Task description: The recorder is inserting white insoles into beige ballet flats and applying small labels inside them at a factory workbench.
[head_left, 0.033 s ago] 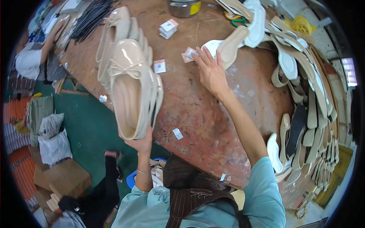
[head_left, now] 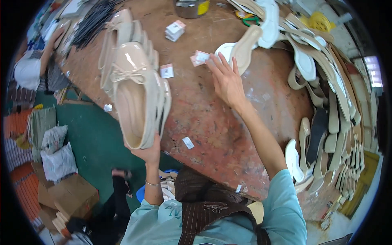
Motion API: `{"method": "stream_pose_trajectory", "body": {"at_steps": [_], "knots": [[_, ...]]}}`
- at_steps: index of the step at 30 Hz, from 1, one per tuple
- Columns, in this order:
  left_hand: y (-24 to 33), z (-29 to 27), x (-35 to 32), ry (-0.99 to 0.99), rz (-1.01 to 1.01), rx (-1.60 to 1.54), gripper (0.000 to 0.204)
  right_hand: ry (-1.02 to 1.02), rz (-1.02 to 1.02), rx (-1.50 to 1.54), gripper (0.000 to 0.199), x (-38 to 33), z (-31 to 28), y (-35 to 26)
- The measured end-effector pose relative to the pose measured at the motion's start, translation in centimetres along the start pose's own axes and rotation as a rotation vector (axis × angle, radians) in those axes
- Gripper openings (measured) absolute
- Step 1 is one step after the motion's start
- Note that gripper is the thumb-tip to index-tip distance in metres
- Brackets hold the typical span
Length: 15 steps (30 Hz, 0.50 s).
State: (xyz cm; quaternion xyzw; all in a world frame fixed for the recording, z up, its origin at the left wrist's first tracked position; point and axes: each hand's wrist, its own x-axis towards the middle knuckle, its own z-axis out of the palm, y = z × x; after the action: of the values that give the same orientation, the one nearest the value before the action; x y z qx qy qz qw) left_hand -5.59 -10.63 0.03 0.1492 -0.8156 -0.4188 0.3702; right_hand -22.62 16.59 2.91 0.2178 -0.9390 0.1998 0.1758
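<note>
My left hand (head_left: 148,152) is closed around the heel of a glossy beige ballet flat (head_left: 134,96) with a bow on its toe. The shoe points away from me over the table's left edge. Several matching beige shoes (head_left: 117,34) are close behind and beside it, partly hidden by it. My right hand (head_left: 229,86) is over the table with fingers spread, holding nothing that I can see. Its fingertips are close to small printed labels (head_left: 199,58) and to a beige insole (head_left: 246,49), which overlaps a white one.
More labels (head_left: 174,30) are stacked farther back near a metal tin (head_left: 192,8). Scissors (head_left: 250,18) lie at the back. Insoles and shoes (head_left: 330,122) crowd the right side. Another person's arm (head_left: 50,49) is at far left; cardboard boxes (head_left: 75,196) stand on the floor.
The whole view has shifted slightly. My right hand is a little farther right of the labels, its fingertips now apart from them. My left hand keeps its hold on the ballet flat.
</note>
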Motion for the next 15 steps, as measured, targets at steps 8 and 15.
{"method": "stream_pose_trajectory", "body": {"at_steps": [8,15], "knots": [[-1.8,1.9,5.1,0.002,0.099,0.095,0.088,0.204,0.529,-0.195,0.038,-22.7,-14.8,0.0],[-1.6,4.2,8.4,-0.147,0.247,0.068,0.091,0.25,1.052,-0.389,0.029,-37.9,-21.0,-3.0]]}}
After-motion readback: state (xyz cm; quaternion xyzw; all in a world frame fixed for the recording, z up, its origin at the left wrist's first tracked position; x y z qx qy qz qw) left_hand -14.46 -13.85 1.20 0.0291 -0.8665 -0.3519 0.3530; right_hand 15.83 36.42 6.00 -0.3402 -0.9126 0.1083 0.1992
